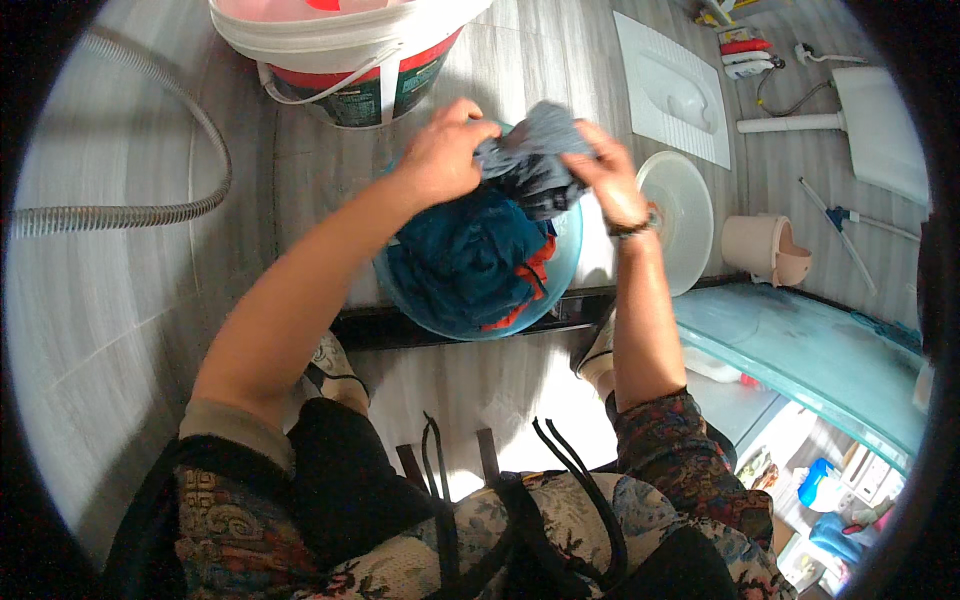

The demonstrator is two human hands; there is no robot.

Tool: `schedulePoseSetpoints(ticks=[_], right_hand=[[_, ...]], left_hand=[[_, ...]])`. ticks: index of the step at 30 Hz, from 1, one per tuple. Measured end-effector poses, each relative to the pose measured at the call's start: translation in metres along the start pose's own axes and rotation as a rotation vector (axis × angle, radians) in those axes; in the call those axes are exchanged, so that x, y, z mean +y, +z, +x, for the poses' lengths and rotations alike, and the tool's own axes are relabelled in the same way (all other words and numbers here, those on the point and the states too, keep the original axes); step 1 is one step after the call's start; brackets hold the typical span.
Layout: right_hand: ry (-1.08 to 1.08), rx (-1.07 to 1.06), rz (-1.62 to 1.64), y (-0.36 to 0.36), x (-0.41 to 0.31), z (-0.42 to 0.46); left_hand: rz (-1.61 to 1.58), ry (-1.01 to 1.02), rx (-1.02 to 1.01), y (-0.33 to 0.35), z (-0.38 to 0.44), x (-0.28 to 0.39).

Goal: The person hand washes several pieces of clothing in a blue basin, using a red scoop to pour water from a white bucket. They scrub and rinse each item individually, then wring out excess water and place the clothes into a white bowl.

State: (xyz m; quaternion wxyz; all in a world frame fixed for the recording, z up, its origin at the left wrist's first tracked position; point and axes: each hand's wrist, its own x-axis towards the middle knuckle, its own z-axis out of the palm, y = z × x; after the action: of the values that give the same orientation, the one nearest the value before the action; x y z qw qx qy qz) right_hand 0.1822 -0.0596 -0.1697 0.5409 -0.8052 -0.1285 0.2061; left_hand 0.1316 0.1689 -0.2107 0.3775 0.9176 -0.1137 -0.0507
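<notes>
A grey piece of cloth (536, 154), partly blurred and darker along its lower side, is stretched between my two hands. My left hand (448, 154) grips its left end, and my right hand (606, 171), with a dark band at the wrist, has hold of the right end. Directly beneath is a translucent blue basin (571, 247), heaped with clothes. Most of the heap is a dark teal garment (465, 259). Red-orange fabric (534, 274) shows at its right side. The cloth hides the far part of the basin.
A large white, red and green bucket (360, 75) stands beyond the basin, left of centre. To the right are a pale round basin (679, 225), a squat toilet (675, 94), a beige bin (757, 247) and a glass panel (802, 337). A ribbed hose (210, 142) curves at the left.
</notes>
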Motion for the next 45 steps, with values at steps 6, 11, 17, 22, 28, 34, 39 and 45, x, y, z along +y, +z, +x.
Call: schedulePoseSetpoints(ticks=[6,11,17,22,28,34,39,45], right_hand=[[-0.048,-0.264,-0.81,0.078,0.122,0.021],[0.093,-0.39,-0.992,0.104,0.144,0.039],[0.067,-0.313,-0.912,0.08,0.093,0.043],[-0.099,-0.289,-0.375,0.027,0.004,0.015],[-0.137,-0.222,-0.011,-0.03,-0.11,-0.03],[-0.036,-0.071,0.479,-0.077,-0.14,-0.096],[-0.067,-0.055,0.36,-0.049,-0.11,-0.132],[-0.162,0.054,0.319,-0.013,-0.114,-0.138]], left_hand=[[0.444,0.024,-0.295,0.102,-0.036,-0.076],[0.285,-0.262,-0.716,0.11,-0.022,-0.082],[0.019,-0.45,-0.477,0.094,-0.017,-0.069],[-0.337,-0.011,-0.081,0.021,0.008,0.025],[-0.365,-0.252,-0.304,-0.054,0.027,0.118],[-0.982,-0.234,-0.004,-0.09,-0.019,0.206],[-1.303,-0.233,0.141,-0.106,-0.061,0.247],[-1.217,0.029,0.168,-0.105,-0.075,0.237]])
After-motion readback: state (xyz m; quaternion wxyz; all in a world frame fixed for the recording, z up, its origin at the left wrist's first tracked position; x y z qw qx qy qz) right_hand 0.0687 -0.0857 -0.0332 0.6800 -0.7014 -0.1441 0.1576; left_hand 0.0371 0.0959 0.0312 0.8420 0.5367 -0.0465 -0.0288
